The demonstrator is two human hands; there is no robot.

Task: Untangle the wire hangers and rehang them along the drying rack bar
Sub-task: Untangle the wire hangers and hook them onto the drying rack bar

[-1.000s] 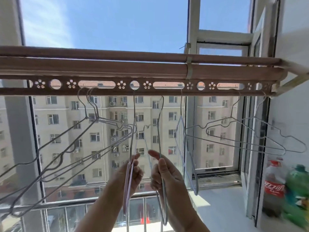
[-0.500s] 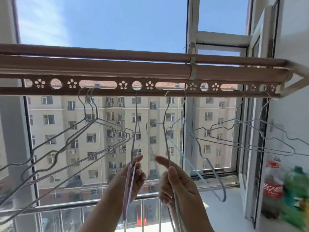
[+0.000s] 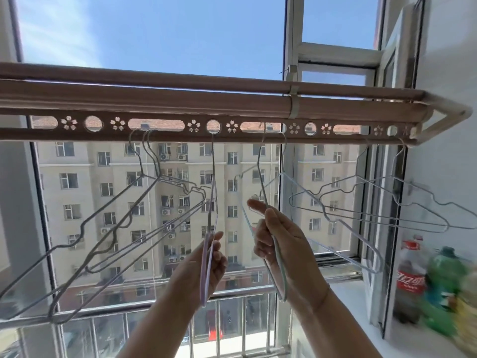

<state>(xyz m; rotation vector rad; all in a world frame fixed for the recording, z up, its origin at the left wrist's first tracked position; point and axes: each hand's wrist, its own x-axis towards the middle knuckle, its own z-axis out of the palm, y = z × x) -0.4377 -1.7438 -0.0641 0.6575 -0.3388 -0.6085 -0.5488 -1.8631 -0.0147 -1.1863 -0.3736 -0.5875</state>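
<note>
A brown drying rack bar [image 3: 180, 137] with flower cut-outs and holes spans the window. My left hand [image 3: 213, 259] grips a pale purple wire hanger [image 3: 206, 275] that hangs edge-on from a round hole. My right hand [image 3: 275, 239] holds a pale green wire hanger [image 3: 280, 270] whose hook sits at a slot in the bar. Three overlapping grey hangers [image 3: 108, 228] hang from a slot at the left. A light blue hanger [image 3: 343, 241] hangs just right of my right hand. Two more grey hangers [image 3: 387, 210] hang at the bar's right end.
A cola bottle [image 3: 410, 277] and a green bottle [image 3: 446, 282] stand on the white sill at the lower right. A white window frame [image 3: 293, 60] rises behind the bar. The wall lies close at the right, with a metal railing below the glass.
My right hand has carried the green hanger up and to the right, bringing its hook to the bar. The left hand stays on the purple hanger.
</note>
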